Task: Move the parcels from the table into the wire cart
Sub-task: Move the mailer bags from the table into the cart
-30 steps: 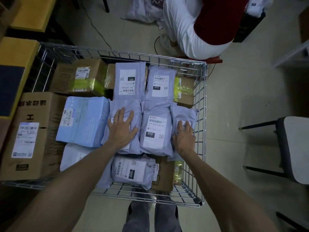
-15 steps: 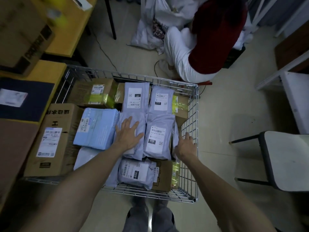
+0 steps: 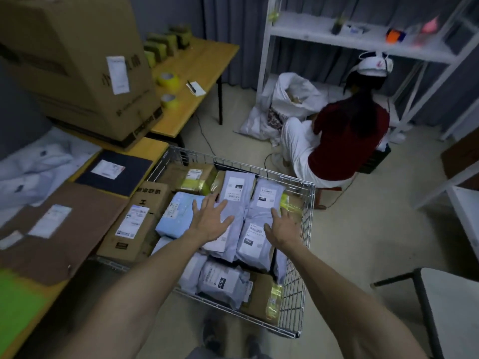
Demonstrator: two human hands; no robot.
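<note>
The wire cart (image 3: 302, 257) stands in front of me, filled with several grey mailer bags (image 3: 267, 195), a light blue parcel (image 3: 176, 216) and brown boxes (image 3: 137, 224). My left hand (image 3: 211, 220) hovers over the grey bags with its fingers spread and holds nothing. My right hand (image 3: 281, 226) is also spread just above the bags near the cart's right wall, empty. On the wooden table (image 3: 202, 73) to my left lie a flat brown parcel (image 3: 54, 229), a dark blue parcel (image 3: 114, 171), a large cardboard box (image 3: 75, 63) and white bags (image 3: 39, 161).
A person in a red top (image 3: 347, 141) sits on a low stool behind the cart, by a white shelf (image 3: 363, 40) and a white sack (image 3: 293, 99). Tape rolls (image 3: 168, 80) lie on the far table. A chair (image 3: 445, 312) stands at right.
My view has lifted from looking straight down into the cart to the room. Both hands have come up off the grey bags with fingers spread; the right hand left the cart's right edge.
</note>
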